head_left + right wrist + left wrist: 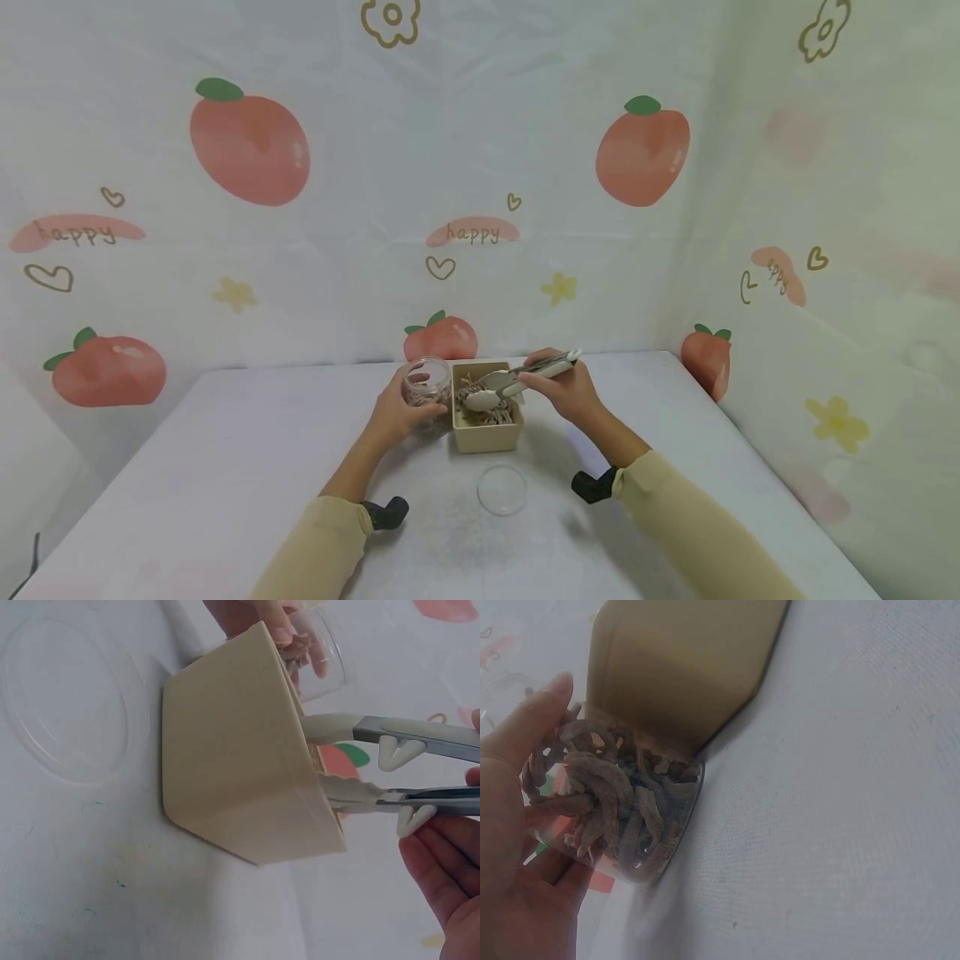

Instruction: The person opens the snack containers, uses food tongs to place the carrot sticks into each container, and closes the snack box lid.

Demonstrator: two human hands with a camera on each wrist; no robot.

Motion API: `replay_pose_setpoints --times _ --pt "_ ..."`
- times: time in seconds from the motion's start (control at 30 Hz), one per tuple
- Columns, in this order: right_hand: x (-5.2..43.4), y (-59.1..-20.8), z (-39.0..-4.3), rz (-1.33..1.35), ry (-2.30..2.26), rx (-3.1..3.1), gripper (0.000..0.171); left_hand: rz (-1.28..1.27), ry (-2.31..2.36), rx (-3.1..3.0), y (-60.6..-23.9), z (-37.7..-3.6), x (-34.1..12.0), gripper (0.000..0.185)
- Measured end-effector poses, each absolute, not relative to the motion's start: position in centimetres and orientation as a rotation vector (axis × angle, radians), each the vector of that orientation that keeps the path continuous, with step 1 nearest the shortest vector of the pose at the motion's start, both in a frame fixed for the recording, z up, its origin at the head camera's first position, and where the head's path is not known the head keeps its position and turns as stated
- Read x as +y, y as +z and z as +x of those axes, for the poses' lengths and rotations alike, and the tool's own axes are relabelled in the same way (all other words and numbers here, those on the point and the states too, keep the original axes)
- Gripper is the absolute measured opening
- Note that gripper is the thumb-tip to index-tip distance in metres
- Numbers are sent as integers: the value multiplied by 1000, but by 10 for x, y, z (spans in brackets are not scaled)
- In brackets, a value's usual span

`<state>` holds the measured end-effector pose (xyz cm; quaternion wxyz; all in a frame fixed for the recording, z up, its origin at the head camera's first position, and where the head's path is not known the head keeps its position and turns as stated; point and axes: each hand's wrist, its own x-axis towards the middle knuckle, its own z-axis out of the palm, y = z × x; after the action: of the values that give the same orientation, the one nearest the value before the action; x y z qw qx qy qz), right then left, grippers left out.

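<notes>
My left hand (pixel 397 413) holds a clear plastic jar (pixel 428 380) upright by its side. Brown dried twisted strips (pixel 604 784) fill the lower part of the jar in the left wrist view. Right beside it stands a beige rectangular box (pixel 486 438), with more such strips inside. My right hand (pixel 564 388) grips a pair of tongs (pixel 420 735) by the metal arms. Their pale scalloped tips (pixel 483 400) reach into the box, slightly apart, over the strips. Whether the tips hold a strip cannot be made out.
A round clear lid (pixel 502 490) lies flat on the white table (pixel 270 467), in front of the box. Behind the table hangs a white cloth (pixel 480 150) printed with peaches, and it continues along the right side.
</notes>
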<state>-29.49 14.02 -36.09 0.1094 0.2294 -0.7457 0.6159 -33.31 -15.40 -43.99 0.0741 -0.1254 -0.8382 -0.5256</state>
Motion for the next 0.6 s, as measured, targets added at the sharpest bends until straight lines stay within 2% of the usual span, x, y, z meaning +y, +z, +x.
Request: replay_pose_setpoints --times 0.6 --pt "136 -368 -292 768 1658 -2254 25 -407 -1569 -2514 -441 -334 -155 93"
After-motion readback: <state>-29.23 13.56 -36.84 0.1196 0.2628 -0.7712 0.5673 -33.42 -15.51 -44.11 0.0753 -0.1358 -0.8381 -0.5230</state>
